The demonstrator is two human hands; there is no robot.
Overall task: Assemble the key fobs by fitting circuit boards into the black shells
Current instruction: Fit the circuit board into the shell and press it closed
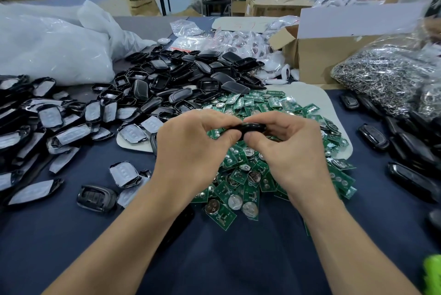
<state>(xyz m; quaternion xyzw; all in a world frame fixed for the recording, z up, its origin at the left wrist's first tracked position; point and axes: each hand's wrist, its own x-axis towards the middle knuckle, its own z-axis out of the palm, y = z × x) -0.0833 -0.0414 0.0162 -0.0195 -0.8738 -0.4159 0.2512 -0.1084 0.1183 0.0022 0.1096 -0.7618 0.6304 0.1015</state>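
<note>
- Black plastic shell (251, 127) sits at the centre of the frame, held up over a heap of boards and gripped from both ends.
- Left hand (193, 144) pinches the shell's left end, with the thumb underneath and curled fingers over the top.
- Right hand (293, 151) pinches the right end the same way, its thumb tip almost meeting the left thumb under the shell.
- Whether a board already lies inside the held shell cannot be told, as the fingers cover it.
- Green circuit boards (250, 182), many with round silver coin cells, lie heaped below and behind the hands, partly on a white mat (334, 103).
- Loose black shells (191, 72) are piled in the upper middle, just behind the boards.
- Film-covered shell halves (59, 127) spread across the left side of the dark blue tablecloth (214, 259).
- One button-faced fob (96, 198) lies alone at lower left, near the left forearm.
- Closed black fobs (372, 137) lie along the right edge.
- Clear bag of metal rings (386, 75) rests at upper right, beside a cardboard box (334, 56).
- White plastic sack (47, 48) fills the upper left.
</note>
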